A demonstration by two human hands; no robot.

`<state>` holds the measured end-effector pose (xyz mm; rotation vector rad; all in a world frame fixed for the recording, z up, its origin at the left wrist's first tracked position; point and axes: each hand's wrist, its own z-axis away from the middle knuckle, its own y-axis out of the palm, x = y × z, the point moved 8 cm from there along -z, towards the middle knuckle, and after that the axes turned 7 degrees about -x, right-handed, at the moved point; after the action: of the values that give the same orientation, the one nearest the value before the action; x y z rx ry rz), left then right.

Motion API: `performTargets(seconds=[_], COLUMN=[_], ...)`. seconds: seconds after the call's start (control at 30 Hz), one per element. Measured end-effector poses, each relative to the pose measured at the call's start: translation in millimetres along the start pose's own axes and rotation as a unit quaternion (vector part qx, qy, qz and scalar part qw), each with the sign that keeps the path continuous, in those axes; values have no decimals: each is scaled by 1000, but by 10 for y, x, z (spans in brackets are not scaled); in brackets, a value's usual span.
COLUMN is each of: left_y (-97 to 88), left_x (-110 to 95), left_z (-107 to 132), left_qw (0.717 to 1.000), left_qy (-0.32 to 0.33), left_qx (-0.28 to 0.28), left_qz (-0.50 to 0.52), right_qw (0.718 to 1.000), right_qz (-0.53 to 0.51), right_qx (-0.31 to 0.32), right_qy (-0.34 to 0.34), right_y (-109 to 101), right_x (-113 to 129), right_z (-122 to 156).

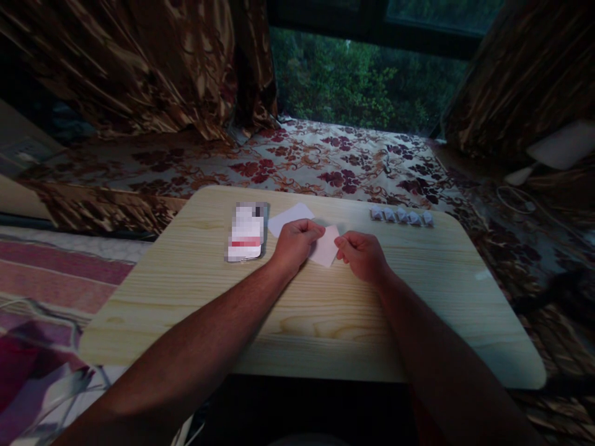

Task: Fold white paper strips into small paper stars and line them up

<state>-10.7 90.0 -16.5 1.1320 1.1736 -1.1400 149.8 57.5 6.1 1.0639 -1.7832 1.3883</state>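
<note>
A small white sheet of paper is held just over the table between my two hands. My left hand pinches its left edge, fingers closed. At its right edge, my right hand is closed with thumb and fingertips on the paper. Beyond my left hand more white paper lies flat, partly hidden by that hand. Several small folded white paper pieces stand in a row near the table's far right edge.
The pale wooden table has rounded corners. On its left lies a blurred white packet-like item with a red band. Behind the table is a ledge with flowered cloth, brown curtains and a window. A white lamp-like object stands at right.
</note>
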Motion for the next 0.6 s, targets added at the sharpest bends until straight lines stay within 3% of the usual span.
performTargets(seconds=[0.37, 0.6], left_y=[2, 106], left_x=[-109, -116], left_z=[37, 79], left_qw=[998, 997], left_qy=[45, 18], left_qx=[18, 69], left_qz=[-27, 3], right_qw=[999, 999], right_qz=[-42, -14], right_qx=[9, 41], right_qy=[2, -29], right_y=[9, 65], right_x=[14, 3], right_z=[-4, 26])
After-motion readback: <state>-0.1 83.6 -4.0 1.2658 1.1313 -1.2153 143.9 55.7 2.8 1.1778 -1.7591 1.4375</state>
